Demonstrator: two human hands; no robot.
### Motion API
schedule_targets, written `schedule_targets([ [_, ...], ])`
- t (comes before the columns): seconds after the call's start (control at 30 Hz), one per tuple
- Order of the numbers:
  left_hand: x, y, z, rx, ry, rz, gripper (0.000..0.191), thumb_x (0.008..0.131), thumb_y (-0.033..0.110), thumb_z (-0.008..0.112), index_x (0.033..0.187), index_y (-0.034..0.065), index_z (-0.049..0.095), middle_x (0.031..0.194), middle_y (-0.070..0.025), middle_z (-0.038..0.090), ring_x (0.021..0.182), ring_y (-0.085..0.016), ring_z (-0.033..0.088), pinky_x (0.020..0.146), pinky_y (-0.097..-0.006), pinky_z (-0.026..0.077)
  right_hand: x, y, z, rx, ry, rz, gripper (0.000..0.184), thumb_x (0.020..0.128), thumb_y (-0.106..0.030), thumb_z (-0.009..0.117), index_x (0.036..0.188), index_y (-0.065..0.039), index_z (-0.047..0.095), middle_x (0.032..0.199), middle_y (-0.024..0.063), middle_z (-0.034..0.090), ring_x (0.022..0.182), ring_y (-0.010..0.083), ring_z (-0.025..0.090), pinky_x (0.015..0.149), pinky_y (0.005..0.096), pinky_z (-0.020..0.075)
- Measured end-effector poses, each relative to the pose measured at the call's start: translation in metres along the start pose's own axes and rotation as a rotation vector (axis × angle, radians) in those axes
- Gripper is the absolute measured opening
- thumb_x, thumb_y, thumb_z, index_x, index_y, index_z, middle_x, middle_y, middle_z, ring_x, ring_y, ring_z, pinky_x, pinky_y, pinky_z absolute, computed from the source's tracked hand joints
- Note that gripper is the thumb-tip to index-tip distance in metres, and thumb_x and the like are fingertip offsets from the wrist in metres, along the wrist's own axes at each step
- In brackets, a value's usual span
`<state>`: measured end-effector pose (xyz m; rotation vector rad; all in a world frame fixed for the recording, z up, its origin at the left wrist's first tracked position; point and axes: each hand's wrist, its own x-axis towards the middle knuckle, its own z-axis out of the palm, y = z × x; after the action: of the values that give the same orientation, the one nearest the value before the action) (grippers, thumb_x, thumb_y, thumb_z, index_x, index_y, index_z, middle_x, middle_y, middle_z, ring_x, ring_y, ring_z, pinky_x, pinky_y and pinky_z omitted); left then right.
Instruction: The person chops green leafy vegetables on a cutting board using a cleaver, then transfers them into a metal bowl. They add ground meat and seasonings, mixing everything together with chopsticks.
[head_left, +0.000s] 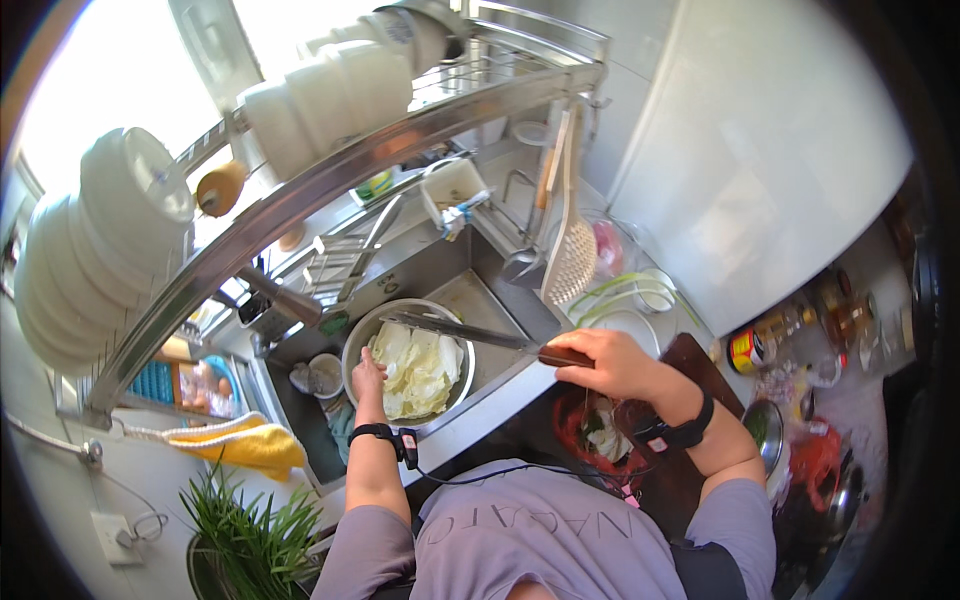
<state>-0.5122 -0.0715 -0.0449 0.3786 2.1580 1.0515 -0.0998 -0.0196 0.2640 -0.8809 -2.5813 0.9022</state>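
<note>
Pale cabbage leaves (420, 367) fill a round metal basin (467, 382) standing in the steel sink (487, 300). My left hand (369, 375) is at the basin's left rim, its fingers extended over the inside edge beside the leaves; whether it grips the rim is not clear. In my right hand (607, 363) is the dark wooden handle of a kitchen knife (465, 330). The long blade points left across the basin, above the leaves. Part of the handle is hidden by my fingers.
Overhead, a metal dish rack (360, 161) holds stacked white bowls (322, 101); a perforated ladle (571, 259) hangs from its right end. A red bag (574, 431) with vegetable scraps is below the counter edge. A yellow cloth (247, 448) and potted green plant (247, 517) are left.
</note>
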Motion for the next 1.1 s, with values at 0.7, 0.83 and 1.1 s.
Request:
schedule_targets([
  [0.7, 0.022, -0.021, 0.03, 0.941, -0.173, 0.398, 0.046, 0.071, 0.023, 0.071, 0.115, 0.0138, 0.064, 0.124, -0.0146, 0.057, 0.114, -0.031, 0.055, 0.097, -0.0436, 0.043, -0.105, 0.001, -0.055, -0.866, 0.536, -0.059, 0.029, 0.077, -0.013, 0.06, 0.105, -0.015, 0.064, 0.079, 0.0027, 0.055, 0.071, 0.0218, 0.057, 0.056, 0.0354, 0.0474],
  [0.83, -0.001, -0.018, 0.036, 0.738, -0.131, 0.475, 0.039, 0.072, 0.01, 0.064, 0.11, 0.0117, 0.065, 0.121, -0.0192, 0.055, 0.115, -0.034, 0.052, 0.097, -0.0427, 0.043, -0.12, -0.044, -0.115, -1.053, 0.644, 0.067, 0.039, 0.073, -0.003, 0.065, 0.112, -0.012, 0.065, 0.088, 0.0075, 0.055, 0.08, 0.0265, 0.057, 0.067, 0.036, 0.0476],
  [1.1, -0.035, 0.024, 0.061, 0.74, 0.008, 0.429, 0.04, 0.072, 0.02, 0.068, 0.112, 0.0198, 0.066, 0.145, -0.0127, 0.037, 0.128, -0.031, 0.04, 0.102, -0.0489, 0.036, -0.039, -0.079, -0.207, -1.207, 0.875, -0.091, 0.053, 0.074, -0.001, 0.068, 0.124, -0.015, 0.057, 0.098, 0.007, 0.056, 0.09, 0.0263, 0.055, 0.077, 0.037, 0.0469],
])
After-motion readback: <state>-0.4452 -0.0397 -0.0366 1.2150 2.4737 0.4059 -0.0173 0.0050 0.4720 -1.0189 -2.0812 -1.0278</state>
